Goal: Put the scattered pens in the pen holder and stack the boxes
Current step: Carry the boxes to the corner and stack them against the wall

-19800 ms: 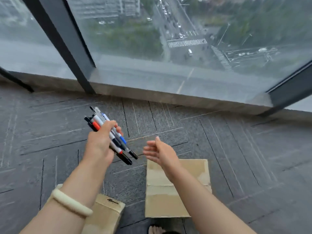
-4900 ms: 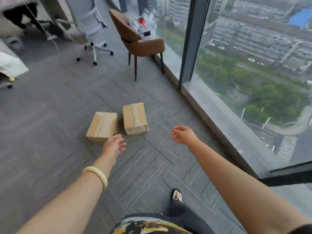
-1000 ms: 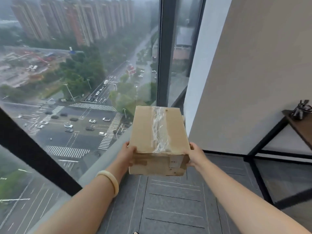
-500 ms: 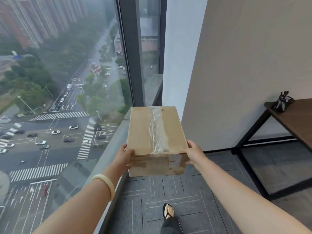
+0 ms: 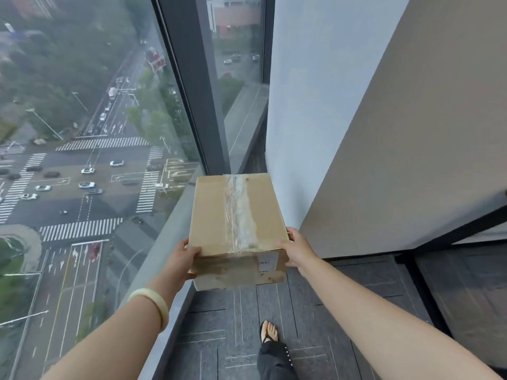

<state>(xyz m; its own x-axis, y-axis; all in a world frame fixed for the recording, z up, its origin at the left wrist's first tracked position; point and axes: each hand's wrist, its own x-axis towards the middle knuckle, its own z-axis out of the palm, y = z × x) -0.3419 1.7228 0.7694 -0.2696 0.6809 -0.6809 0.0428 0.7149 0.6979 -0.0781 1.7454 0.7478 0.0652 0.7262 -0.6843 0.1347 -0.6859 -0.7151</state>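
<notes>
A person's view looks down along two bare forearms that carry a closed cardboard box point(image 5: 238, 223) at about waist height, in the air above the grey carpet floor point(image 5: 310, 319). The box is held level with its long side pointing away, and a strip of clear tape point(image 5: 238, 212) runs down the middle of its top. A small white label point(image 5: 267, 263) sits on its near end. The left hand point(image 5: 182, 259), with a pale bracelet point(image 5: 152, 300) on its wrist, grips the near left corner, thumb on the top edge and fingers hidden down the side. The right hand point(image 5: 297, 249) clasps the near right corner the same way, so the box is squeezed between both palms. This seems the steadiest hold for something too wide for one hand. To the left, a floor-to-ceiling window point(image 5: 82, 160) with a dark upright frame point(image 5: 192, 86) looks far down on streets and crossings, and a grey sill point(image 5: 164, 250) runs just beside the box. To the right stands a plain wall point(image 5: 397, 133), with a dark metal frame point(image 5: 444, 237) at its foot. One sandalled foot point(image 5: 270, 331) shows below the box. No second box, pen or pen holder is in sight, so this looks like the carrying stage of stacking, with the box yet to be set on another.
</notes>
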